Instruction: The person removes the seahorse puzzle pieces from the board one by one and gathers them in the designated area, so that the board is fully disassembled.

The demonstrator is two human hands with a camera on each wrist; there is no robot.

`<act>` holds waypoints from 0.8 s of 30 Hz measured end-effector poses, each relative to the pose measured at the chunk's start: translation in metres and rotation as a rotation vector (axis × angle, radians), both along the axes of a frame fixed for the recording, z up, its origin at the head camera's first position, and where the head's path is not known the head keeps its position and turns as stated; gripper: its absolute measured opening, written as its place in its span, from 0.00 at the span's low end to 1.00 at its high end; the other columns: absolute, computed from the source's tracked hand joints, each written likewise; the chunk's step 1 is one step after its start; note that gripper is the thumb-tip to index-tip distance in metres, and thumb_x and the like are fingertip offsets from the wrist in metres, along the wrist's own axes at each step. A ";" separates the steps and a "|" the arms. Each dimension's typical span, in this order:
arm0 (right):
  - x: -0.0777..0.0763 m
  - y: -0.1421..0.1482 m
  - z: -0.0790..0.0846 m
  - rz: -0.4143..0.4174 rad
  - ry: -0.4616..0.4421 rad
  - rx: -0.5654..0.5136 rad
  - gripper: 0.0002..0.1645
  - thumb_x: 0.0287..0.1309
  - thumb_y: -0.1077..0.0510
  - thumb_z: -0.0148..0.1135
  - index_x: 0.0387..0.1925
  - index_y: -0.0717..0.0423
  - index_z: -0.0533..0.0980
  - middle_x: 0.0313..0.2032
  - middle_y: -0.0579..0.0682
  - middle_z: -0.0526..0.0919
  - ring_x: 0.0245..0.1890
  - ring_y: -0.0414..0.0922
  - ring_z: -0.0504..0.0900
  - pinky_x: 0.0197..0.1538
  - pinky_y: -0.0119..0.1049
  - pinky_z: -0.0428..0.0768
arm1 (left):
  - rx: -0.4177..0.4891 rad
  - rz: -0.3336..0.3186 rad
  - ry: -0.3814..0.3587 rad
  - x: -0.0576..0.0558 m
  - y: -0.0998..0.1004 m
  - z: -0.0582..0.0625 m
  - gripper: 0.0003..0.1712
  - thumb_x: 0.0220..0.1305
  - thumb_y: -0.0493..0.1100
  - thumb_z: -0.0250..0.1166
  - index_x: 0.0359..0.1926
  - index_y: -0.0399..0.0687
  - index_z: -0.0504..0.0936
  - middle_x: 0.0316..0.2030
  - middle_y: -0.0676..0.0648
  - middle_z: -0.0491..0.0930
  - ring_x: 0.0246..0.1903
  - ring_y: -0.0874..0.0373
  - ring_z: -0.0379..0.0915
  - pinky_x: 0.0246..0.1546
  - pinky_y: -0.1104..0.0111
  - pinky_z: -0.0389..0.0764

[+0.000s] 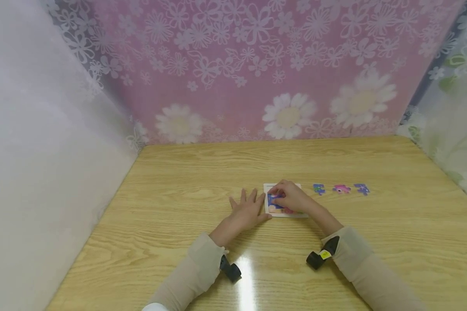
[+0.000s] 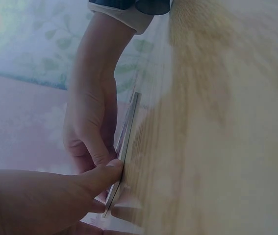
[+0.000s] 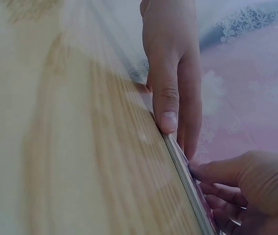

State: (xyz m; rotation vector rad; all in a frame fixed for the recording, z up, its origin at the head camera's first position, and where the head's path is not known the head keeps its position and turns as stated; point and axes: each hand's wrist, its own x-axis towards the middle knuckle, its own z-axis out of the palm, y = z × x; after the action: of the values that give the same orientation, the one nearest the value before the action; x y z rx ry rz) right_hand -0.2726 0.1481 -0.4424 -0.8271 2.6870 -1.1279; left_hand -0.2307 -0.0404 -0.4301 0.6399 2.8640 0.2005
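Observation:
A small jigsaw puzzle in a white frame [image 1: 288,215] lies flat on the wooden table. My left hand [image 1: 247,214] rests on the table at the frame's left side, fingers spread, and its thumb [image 2: 107,171] touches the near edge. Over the puzzle is my right hand [image 1: 292,197], its thumb and bent fingers pinching a blue puzzle piece [image 1: 274,201] at the left part of the frame. The hand covers much of the puzzle. In the right wrist view, the right thumb [image 3: 217,170] meets the puzzle's surface.
Three loose pieces lie in a row right of the frame: a blue-green puzzle piece [image 1: 318,188], a pink puzzle piece [image 1: 341,188] and a blue-purple puzzle piece [image 1: 362,188]. A pink flowered curtain [image 1: 225,86] hangs behind the table [image 1: 171,185]; a pale wall [image 1: 54,142] bounds the left.

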 end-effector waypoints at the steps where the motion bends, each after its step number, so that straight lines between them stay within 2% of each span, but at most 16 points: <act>1: 0.000 0.000 -0.001 0.002 0.002 -0.005 0.16 0.54 0.64 0.63 0.45 0.65 0.76 0.42 0.56 0.74 0.42 0.52 0.74 0.45 0.47 0.75 | 0.005 -0.001 -0.001 0.000 0.000 0.000 0.42 0.62 0.66 0.49 0.70 0.51 0.54 0.69 0.40 0.48 0.65 0.34 0.37 0.52 0.33 0.46; 8: -0.001 -0.001 -0.004 0.007 0.038 -0.044 0.15 0.51 0.68 0.64 0.43 0.64 0.75 0.38 0.55 0.76 0.40 0.52 0.74 0.45 0.48 0.74 | 0.023 -0.017 -0.001 0.000 -0.001 0.000 0.42 0.62 0.65 0.49 0.70 0.49 0.53 0.68 0.39 0.47 0.64 0.33 0.36 0.51 0.32 0.45; 17: -0.003 -0.001 -0.005 -0.017 0.033 -0.049 0.15 0.50 0.69 0.64 0.42 0.63 0.75 0.36 0.53 0.76 0.38 0.51 0.74 0.45 0.47 0.74 | 0.027 -0.027 0.010 0.000 -0.001 -0.001 0.42 0.62 0.65 0.50 0.70 0.49 0.53 0.68 0.38 0.47 0.64 0.32 0.36 0.50 0.31 0.45; 24: 0.001 -0.002 0.000 -0.040 0.029 -0.057 0.10 0.55 0.68 0.60 0.40 0.63 0.77 0.37 0.54 0.78 0.40 0.52 0.76 0.46 0.49 0.74 | 0.017 -0.013 -0.001 -0.001 0.000 -0.003 0.43 0.62 0.66 0.49 0.70 0.51 0.53 0.68 0.39 0.47 0.64 0.33 0.36 0.51 0.32 0.45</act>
State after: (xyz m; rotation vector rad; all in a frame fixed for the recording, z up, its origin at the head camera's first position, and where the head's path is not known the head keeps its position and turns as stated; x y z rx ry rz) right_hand -0.2715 0.1456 -0.4423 -0.8085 2.7182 -1.2163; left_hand -0.2317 -0.0408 -0.4329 0.6610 2.8598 0.2227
